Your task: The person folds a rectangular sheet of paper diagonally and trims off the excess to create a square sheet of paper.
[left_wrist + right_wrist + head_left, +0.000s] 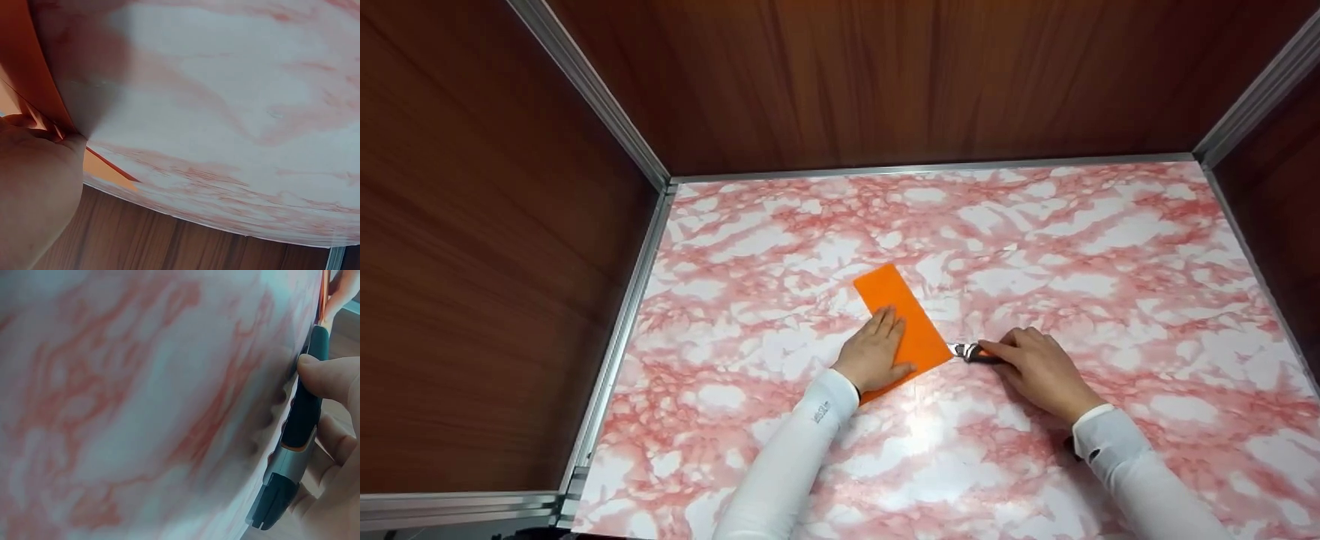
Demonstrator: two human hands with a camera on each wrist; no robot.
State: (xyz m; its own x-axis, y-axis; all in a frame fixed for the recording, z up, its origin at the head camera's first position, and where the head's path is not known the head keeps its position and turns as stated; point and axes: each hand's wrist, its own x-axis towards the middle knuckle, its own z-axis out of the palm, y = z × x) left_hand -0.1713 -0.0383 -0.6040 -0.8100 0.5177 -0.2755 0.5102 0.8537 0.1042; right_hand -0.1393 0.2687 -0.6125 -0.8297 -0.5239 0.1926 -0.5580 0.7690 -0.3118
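Note:
An orange folded sheet of paper (919, 341) lies at a slant on the marbled table. My left hand (874, 356) rests on its left part, fingers spread out toward the far side; the left wrist view shows the hand's edge (39, 180) against the orange sheet (42, 73). In my right hand (1042, 371) is a utility knife (981, 354) with a dark handle, its silvery front end right at the paper's near right corner. Seen from the right wrist, thumb and fingers grip the dark and grey knife body (304, 413), held low over the tabletop.
A red and white marbled tabletop (750, 322) spreads around both hands. Dark wood-grain panels (885, 82) stand at the back, left and right, with metal rails (592, 90) along their edges.

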